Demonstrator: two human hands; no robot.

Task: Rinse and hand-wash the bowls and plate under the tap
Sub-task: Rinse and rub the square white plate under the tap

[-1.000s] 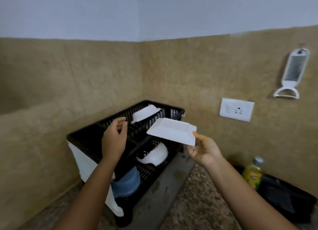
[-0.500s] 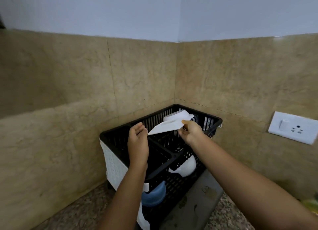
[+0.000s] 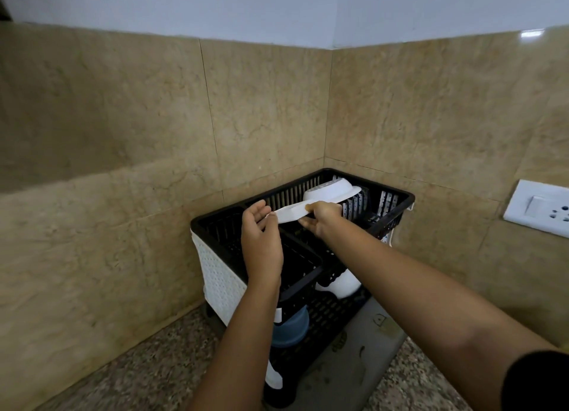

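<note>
A white square plate (image 3: 289, 213) hangs edge-on over the top tier of a black two-tier dish rack (image 3: 397, 207) in the wall corner. My right hand (image 3: 320, 218) grips the plate's near right edge. My left hand (image 3: 260, 241) touches its left end with loosely curved fingers. A white bowl (image 3: 332, 189) lies tilted in the top tier just behind the plate. On the lower tier sit another white bowl (image 3: 341, 286) and a blue bowl (image 3: 291, 330), both partly hidden by the rack and my arms.
Tan tiled walls close the corner behind the rack. A white wall socket (image 3: 542, 210) is at the right. The rack stands on a speckled stone counter (image 3: 147, 373) with a grey drip tray (image 3: 354, 364) under it.
The plate moved left and down from in front of the rack to over its top tier. My left hand now touches its left end. The camera has come closer.
</note>
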